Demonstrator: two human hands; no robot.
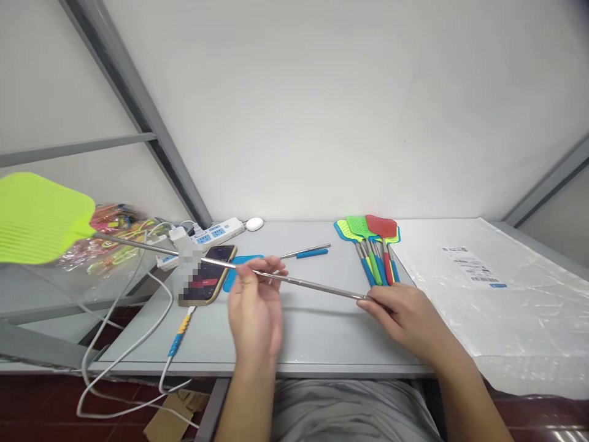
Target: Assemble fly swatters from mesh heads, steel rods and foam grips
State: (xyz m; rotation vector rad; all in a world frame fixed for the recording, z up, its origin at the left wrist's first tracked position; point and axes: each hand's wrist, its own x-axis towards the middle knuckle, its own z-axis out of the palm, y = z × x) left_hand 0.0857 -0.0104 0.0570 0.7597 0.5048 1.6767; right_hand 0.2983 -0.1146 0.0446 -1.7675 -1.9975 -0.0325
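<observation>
A lime-green fly swatter [39,218] with a long extended metal rod [304,283] stretches across the table from far left to my right hand. My right hand [405,319] is closed around the rod's handle end, near the table top. My left hand [255,301] is raised at the rod's middle, with fingertips pinched on the shaft. A separate blue swatter head [239,264] lies flat behind my left hand, and a short collapsed rod with a blue grip [308,251] lies just beyond it.
A bunch of coloured swatters [372,242] lies at the back centre. A phone [209,275], a power strip [216,232] and cables [138,331] sit at left. Clear plastic bags [497,288] cover the right side. A bag of coloured parts [115,236] rests on the left shelf.
</observation>
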